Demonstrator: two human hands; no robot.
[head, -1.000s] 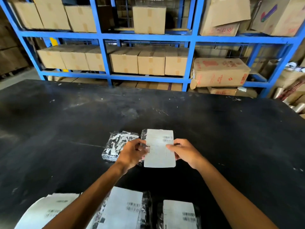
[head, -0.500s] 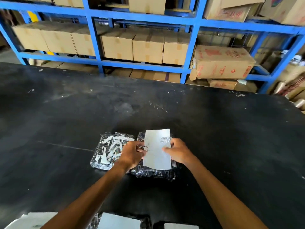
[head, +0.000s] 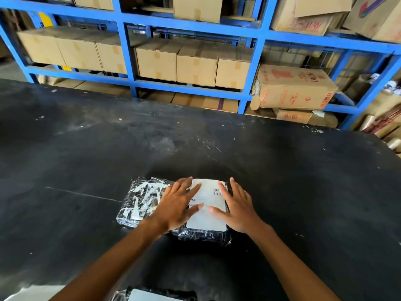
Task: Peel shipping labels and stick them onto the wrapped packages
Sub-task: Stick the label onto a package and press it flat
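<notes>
Shelf carton (head: 293, 89) reads "STRETCH FILM"; both hands, left (head: 176, 206) and right (head: 237, 208), flat, pressing barcoded label (head: 207, 216) onto package (head: 204, 234).

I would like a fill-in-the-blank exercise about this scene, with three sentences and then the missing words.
1. Both hands, the left hand and the right hand, press flat on a white ____.
2. The label lies on top of a wrapped ____.
3. The second package, with no label, lies to the ____ of the package being labelled.

Missing words: label; package; left
</notes>
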